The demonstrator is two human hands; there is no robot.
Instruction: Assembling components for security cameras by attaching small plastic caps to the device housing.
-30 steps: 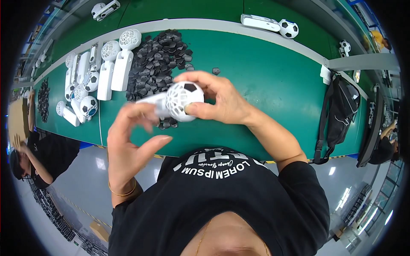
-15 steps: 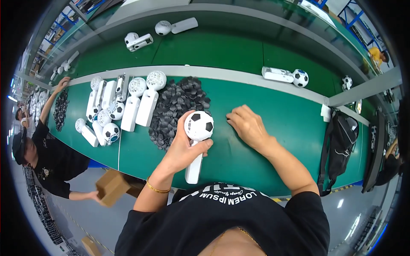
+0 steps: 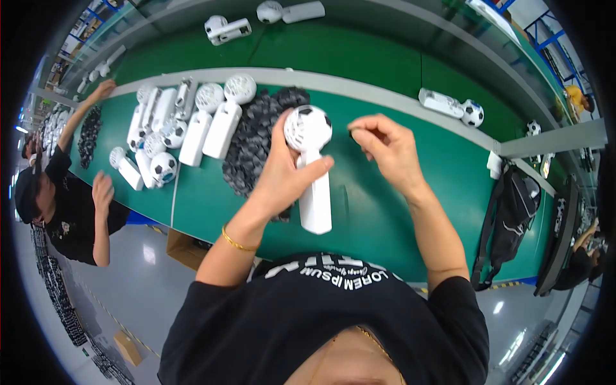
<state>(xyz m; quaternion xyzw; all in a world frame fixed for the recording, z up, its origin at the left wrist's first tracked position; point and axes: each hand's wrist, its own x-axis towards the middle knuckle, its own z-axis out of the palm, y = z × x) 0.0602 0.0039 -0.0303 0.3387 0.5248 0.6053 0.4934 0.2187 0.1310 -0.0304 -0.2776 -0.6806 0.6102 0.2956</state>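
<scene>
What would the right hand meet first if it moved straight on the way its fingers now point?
Probably the round head of the white fan that the left hand holds; the right hand's pinched fingertips point there, though depth is unclear.

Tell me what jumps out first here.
A white handheld fan with a football-patterned round head, gripped upright in the left hand at centre over the green workbench. Beside it, the right hand pinches something small. Behind lies a heap of dark plastic parts.

Two hands, the left hand [image 3: 282,173] and the right hand [image 3: 385,151], were at mid-frame, with one handheld fan [image 3: 311,170] between them. One heap of black parts [image 3: 256,138] lay at upper centre. Two black bags [image 3: 513,218] hung at the right edge.
</scene>
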